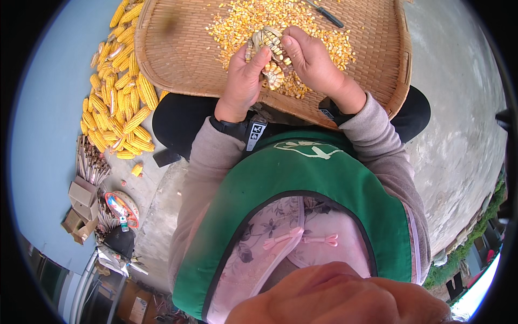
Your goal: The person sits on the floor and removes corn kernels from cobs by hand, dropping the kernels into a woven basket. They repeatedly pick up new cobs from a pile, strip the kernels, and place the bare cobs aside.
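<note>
My left hand [245, 77] and my right hand [311, 60] are both closed on a partly shelled, misshapen corn cob [272, 48], one hand at each side of it. Some dry husk clings to the cob's top, and rows of pale kernels show between my thumbs. Below the thumbs, a cob end with bigger yellow kernels [274, 76] sticks out; whether it is a separate piece I cannot tell. Beneath my hands, loose corn kernels [243, 24] lie spread in a woven bamboo tray [182, 52] that rests over my lap. My fingers behind the cob are hidden.
A black-handled tool [331, 17] lies in the tray's upper right part. Many yellow corn cobs [121, 97] are heaped on the floor at the left, near a dark flat object [166, 158]. Farther down stand cardboard boxes [83, 198] and a round basin [135, 210].
</note>
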Demonstrator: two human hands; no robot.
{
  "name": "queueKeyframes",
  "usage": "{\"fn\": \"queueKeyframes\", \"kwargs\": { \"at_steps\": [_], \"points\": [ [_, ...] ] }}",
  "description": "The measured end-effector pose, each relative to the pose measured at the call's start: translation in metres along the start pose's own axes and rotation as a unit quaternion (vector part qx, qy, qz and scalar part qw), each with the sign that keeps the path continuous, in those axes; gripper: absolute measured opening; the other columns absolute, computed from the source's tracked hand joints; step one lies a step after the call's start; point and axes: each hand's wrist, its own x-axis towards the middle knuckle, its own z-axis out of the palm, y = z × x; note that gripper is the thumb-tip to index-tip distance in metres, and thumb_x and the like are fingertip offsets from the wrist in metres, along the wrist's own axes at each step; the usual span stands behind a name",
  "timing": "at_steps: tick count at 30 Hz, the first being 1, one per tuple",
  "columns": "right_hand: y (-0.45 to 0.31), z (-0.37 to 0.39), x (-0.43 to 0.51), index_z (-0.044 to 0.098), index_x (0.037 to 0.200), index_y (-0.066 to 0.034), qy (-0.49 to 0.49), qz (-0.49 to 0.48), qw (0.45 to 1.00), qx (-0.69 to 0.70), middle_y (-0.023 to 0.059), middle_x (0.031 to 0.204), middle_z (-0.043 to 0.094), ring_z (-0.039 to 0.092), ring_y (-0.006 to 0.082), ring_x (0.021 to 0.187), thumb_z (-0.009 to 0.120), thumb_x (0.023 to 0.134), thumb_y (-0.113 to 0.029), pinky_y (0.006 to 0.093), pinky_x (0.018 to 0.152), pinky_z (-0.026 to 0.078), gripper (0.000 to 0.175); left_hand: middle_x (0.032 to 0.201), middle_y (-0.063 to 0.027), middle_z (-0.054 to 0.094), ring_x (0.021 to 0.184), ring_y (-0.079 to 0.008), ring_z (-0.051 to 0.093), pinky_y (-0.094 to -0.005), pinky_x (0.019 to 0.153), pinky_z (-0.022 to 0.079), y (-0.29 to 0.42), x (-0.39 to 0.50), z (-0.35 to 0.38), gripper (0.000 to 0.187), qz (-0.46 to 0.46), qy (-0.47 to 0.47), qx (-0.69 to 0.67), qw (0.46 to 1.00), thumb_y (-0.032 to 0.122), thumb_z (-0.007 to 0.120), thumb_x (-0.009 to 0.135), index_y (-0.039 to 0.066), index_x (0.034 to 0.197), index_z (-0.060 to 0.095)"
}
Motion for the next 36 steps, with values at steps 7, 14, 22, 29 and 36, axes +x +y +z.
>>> {"fn": "queueKeyframes", "kwargs": {
  "at_steps": [7,14,22,29,36],
  "points": [
    [-0.005,0.002,-0.003,0.049,0.087,-0.0046,-0.03,0.051,0.979,0.194,-0.0006,0.06,0.039,0.037,0.007,0.047,0.036,0.097,-0.019,0.0205,0.044,0.033,0.021,0.086,-0.0121,0.061,0.073,-0.0185,0.059,-0.0293,0.067,0.048,0.006,0.0,-0.005,0.045,-0.03,-0.053,0.029,0.998,0.039,0.041,0.093,-0.003,0.106,0.052],
    [-0.011,-0.008,-0.003,0.049,0.092,-0.0046,-0.067,0.168,0.917,0.356,-0.0011,0.061,0.04,0.035,0.0046,0.047,0.031,0.097,-0.027,0.0173,0.043,0.033,0.029,0.088,-0.0131,0.06,0.073,-0.0192,0.059,-0.0295,0.068,0.049,0.005,-0.001,-0.003,0.045,-0.014,-0.077,0.028,0.997,0.039,0.039,0.094,-0.003,0.107,0.051],
    [-0.005,-0.001,0.0,0.047,0.083,-0.0039,-0.018,0.044,0.995,0.09,-0.0001,0.06,0.045,0.041,0.0084,0.051,0.04,0.096,-0.025,0.0228,0.047,0.038,0.026,0.103,-0.0051,0.058,0.093,-0.0095,0.054,-0.0238,0.08,0.045,-0.004,0.0,-0.008,0.034,-0.005,-0.032,0.08,0.996,0.022,0.05,0.093,-0.003,0.116,0.048],
    [-0.001,-0.003,0.0,0.046,0.08,-0.004,-0.003,-0.027,0.998,0.048,-0.0003,0.059,0.041,0.04,0.0075,0.052,0.038,0.097,-0.025,0.0221,0.047,0.036,0.028,0.107,-0.0065,0.057,0.095,-0.0108,0.054,-0.025,0.082,0.045,-0.002,-0.001,-0.007,0.034,-0.016,-0.038,0.032,0.999,0.022,0.049,0.093,-0.003,0.117,0.047],
    [-0.007,-0.009,-0.002,0.05,0.082,-0.0057,-0.059,0.131,0.961,0.237,-0.0024,0.061,0.044,0.039,0.0042,0.051,0.039,0.097,-0.03,0.0184,0.045,0.033,0.03,0.1,-0.009,0.058,0.084,-0.0156,0.059,-0.0288,0.069,0.051,-0.003,0.0,-0.009,0.036,0.001,-0.031,0.064,0.997,0.026,0.046,0.094,-0.001,0.118,0.043]
  ]
}}
